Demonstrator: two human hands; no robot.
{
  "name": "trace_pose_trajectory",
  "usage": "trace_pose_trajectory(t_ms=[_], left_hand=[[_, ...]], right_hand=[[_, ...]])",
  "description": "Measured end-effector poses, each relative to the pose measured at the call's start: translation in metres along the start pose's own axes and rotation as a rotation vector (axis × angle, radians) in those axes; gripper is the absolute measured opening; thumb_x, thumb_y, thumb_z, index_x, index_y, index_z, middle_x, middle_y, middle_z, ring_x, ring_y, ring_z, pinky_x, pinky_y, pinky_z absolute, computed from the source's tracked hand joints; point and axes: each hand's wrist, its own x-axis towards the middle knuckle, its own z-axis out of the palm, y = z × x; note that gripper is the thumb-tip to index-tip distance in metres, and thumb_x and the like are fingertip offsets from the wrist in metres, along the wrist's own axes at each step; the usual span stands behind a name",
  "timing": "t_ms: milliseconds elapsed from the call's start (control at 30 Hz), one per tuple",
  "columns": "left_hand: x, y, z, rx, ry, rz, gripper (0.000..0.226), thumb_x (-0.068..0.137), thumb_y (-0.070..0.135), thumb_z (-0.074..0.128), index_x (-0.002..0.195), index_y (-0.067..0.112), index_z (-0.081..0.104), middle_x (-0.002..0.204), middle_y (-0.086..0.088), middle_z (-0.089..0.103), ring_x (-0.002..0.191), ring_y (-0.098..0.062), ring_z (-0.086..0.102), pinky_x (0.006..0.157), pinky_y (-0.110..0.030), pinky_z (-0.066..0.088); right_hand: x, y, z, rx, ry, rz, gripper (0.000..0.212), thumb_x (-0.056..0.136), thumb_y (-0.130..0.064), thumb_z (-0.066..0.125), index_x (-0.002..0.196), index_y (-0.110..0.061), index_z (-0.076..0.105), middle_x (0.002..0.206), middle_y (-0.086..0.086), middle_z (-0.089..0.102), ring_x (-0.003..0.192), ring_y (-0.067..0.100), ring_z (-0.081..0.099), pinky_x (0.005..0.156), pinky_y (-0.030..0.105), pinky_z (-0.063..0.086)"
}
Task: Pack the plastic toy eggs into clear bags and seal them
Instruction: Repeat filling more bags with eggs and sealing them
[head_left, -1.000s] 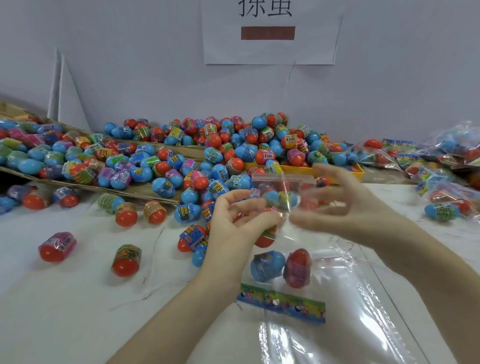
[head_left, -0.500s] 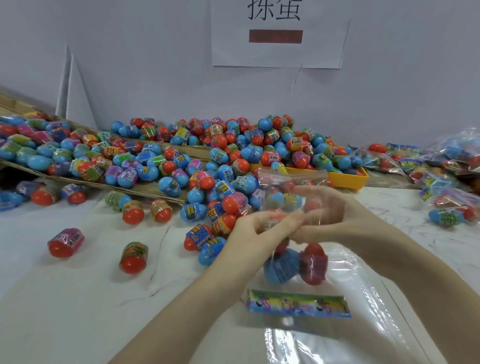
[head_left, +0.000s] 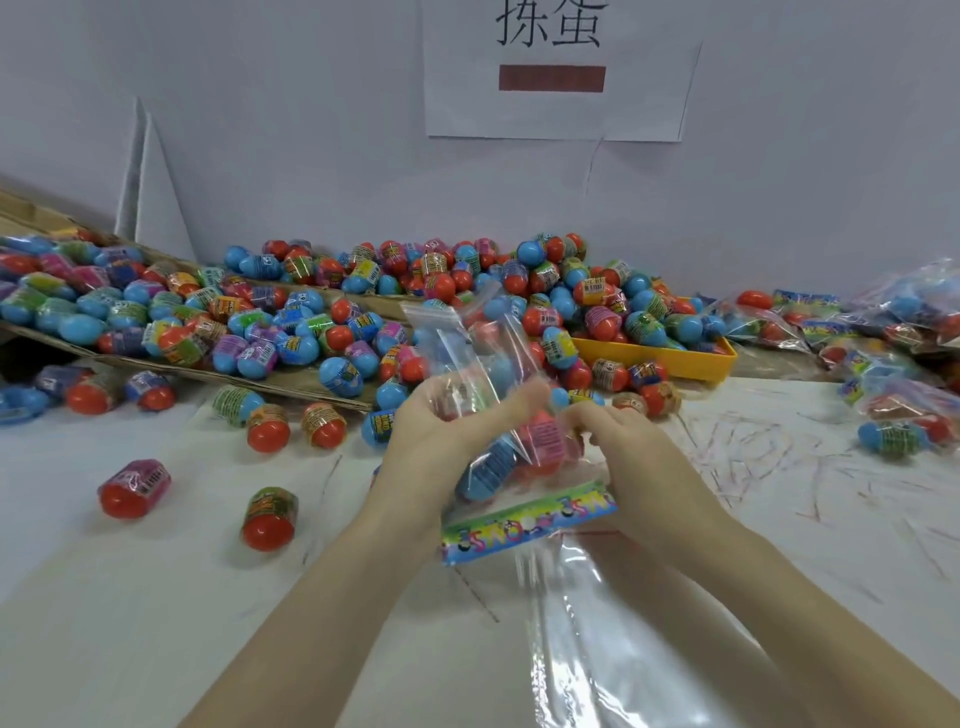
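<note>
Clear bag (head_left: 467, 348) | lower than before | both hands (head_left: 441, 441) gripping eggs (head_left: 519, 452)

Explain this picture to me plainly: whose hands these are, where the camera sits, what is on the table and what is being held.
There is no machine here. A person wears one wide camera on the head, looking forward and down, so you see their own two arms reaching in from below.

The left hand and the right hand both hold a clear bag over the white table. Inside the bag are toy eggs, blue and red ones, with a colourful paper strip at its lower edge. The bag's top stands up and looks not yet pressed closed, though it is blurred.

Behind lies a big pile of loose eggs, some on cardboard, some in a yellow tray. Filled bags lie at the right. A paper sign hangs on the wall.
</note>
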Motion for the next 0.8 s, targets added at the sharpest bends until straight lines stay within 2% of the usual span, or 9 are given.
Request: trace_pose_trajectory(t_ms=[67,133,300,433,533,600,700,733,800], left_hand=[[-0.001,-0.003,0.002,0.074,-0.029,0.034,0.073,0.033,0.034,0.082,0.1,0.015,0.062,0.083,-0.002,0.074,0.076,-0.019,0.071,0.064,-0.03,0.056],[-0.003,-0.004,0.005,0.13,-0.062,0.093,0.068,0.037,0.027,0.082,0.1,0.016,0.059,0.081,0.0,0.074,0.075,-0.015,0.071,0.063,-0.023,0.056],[-0.008,-0.01,0.012,0.252,-0.101,0.258,0.057,0.041,0.027,0.082,0.092,0.031,0.055,0.079,0.008,0.073,0.071,-0.006,0.069,0.061,-0.014,0.052],[-0.012,-0.019,0.019,0.269,-0.071,0.304,0.054,0.052,0.011,0.086,0.091,0.034,0.056,0.081,0.009,0.072,0.065,-0.007,0.069,0.056,-0.013,0.051],[-0.015,-0.024,0.023,0.313,-0.027,0.329,0.056,0.053,0.017,0.088,0.092,0.04,0.055,0.082,0.006,0.071,0.064,-0.012,0.069,0.057,-0.025,0.056],[-0.017,-0.027,0.026,0.437,0.008,0.37,0.059,0.053,0.028,0.088,0.095,0.046,0.05,0.084,0.01,0.069,0.07,-0.012,0.068,0.064,-0.036,0.058],[-0.021,-0.03,0.029,0.603,0.037,0.466,0.057,0.054,0.038,0.081,0.096,0.049,0.045,0.088,0.021,0.064,0.073,-0.002,0.065,0.071,-0.031,0.055],[-0.021,-0.031,0.029,0.638,0.046,0.492,0.055,0.054,0.04,0.08,0.094,0.05,0.045,0.088,0.023,0.062,0.074,-0.001,0.064,0.071,-0.029,0.054],[-0.022,-0.032,0.03,0.672,0.057,0.526,0.054,0.056,0.04,0.083,0.093,0.049,0.045,0.091,0.026,0.06,0.075,-0.001,0.063,0.069,-0.024,0.052]], right_hand=[[0.001,0.0,-0.001,0.022,0.058,0.028,0.044,0.075,-0.009,0.066,0.114,-0.02,0.047,0.106,-0.003,0.057,0.096,0.02,0.049,0.082,0.034,0.039],[0.002,0.002,-0.006,0.079,0.129,0.072,0.044,0.079,-0.014,0.065,0.119,-0.017,0.048,0.101,-0.003,0.053,0.094,0.02,0.052,0.082,0.034,0.042],[0.005,0.013,-0.04,0.369,0.432,0.249,0.044,0.083,-0.017,0.063,0.125,-0.022,0.053,0.101,-0.002,0.049,0.087,0.014,0.053,0.081,0.022,0.041],[-0.003,0.005,-0.071,0.701,0.683,0.199,0.028,0.077,-0.025,0.072,0.1,-0.036,0.059,0.095,-0.009,0.064,0.086,0.006,0.058,0.073,0.015,0.045],[-0.012,-0.014,-0.084,0.912,0.727,0.081,0.027,0.063,-0.03,0.075,0.086,-0.033,0.06,0.083,-0.013,0.069,0.082,0.01,0.063,0.078,0.03,0.049],[-0.017,-0.025,-0.086,0.921,0.654,0.016,0.029,0.06,-0.034,0.073,0.085,-0.03,0.059,0.083,-0.012,0.069,0.085,0.013,0.064,0.081,0.038,0.047],[-0.021,-0.035,-0.083,0.724,0.535,-0.079,0.036,0.061,-0.039,0.068,0.094,-0.037,0.053,0.085,-0.02,0.067,0.09,0.001,0.062,0.089,0.026,0.042],[-0.022,-0.037,-0.082,0.616,0.517,-0.097,0.038,0.062,-0.042,0.068,0.097,-0.04,0.052,0.087,-0.022,0.064,0.093,0.001,0.06,0.092,0.028,0.041],[-0.022,-0.038,-0.082,0.42,0.519,-0.103,0.04,0.06,-0.046,0.071,0.096,-0.042,0.054,0.089,-0.027,0.058,0.097,0.008,0.054,0.092,0.045,0.04]])
